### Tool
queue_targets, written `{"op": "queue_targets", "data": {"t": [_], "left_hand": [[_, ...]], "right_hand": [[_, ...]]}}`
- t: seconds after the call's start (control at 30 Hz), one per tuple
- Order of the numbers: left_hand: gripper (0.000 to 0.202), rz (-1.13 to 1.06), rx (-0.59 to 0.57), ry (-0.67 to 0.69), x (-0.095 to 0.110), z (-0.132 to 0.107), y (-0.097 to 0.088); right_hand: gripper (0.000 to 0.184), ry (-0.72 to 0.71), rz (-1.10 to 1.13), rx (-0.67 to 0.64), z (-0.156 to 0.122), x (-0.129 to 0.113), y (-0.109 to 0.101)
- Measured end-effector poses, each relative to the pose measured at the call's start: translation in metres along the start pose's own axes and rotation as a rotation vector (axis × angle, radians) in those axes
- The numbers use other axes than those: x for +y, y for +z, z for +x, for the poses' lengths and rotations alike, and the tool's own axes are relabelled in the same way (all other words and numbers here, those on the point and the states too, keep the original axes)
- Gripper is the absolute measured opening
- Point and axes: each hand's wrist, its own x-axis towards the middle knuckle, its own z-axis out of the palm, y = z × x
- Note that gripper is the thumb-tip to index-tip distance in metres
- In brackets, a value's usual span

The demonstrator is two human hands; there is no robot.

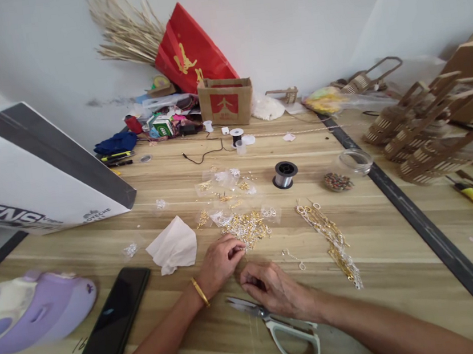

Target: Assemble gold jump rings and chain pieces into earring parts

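Observation:
My left hand (pixel 221 262), with a gold bangle on the wrist, rests on the wooden table and pinches at the near edge of a pile of small gold and silver findings (pixel 249 226). What it pinches is too small to name. My right hand (pixel 271 288) lies beside it with the fingers curled in, close to the left hand's fingertips; what is in them is hidden. Scissors with white handles (pixel 281 329) lie under my right wrist. A bundle of gold chains (pixel 333 241) stretches to the right.
A black phone (pixel 114 321), a crumpled tissue (pixel 174 246) and a purple device (pixel 33 311) lie at left, beside a large white box (pixel 33 173). A wire spool (pixel 284 174), a bead jar (pixel 350 167), clutter along the wall and wooden baskets (pixel 424 131) sit farther off.

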Motion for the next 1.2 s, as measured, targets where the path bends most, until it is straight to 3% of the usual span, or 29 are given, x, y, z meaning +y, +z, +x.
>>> {"op": "queue_targets", "data": {"t": [0.53,1.2], "left_hand": [[0.01,0.018,0.049,-0.008,-0.0006,0.0015,0.0013],[0.013,0.044,-0.004,0.018,0.0009,0.0004,-0.0001]], "right_hand": [[0.012,-0.029,-0.021,0.018,0.0001,-0.0006,-0.0014],[0.011,-0.02,-0.035,0.01,0.0004,0.0021,0.0001]]}}
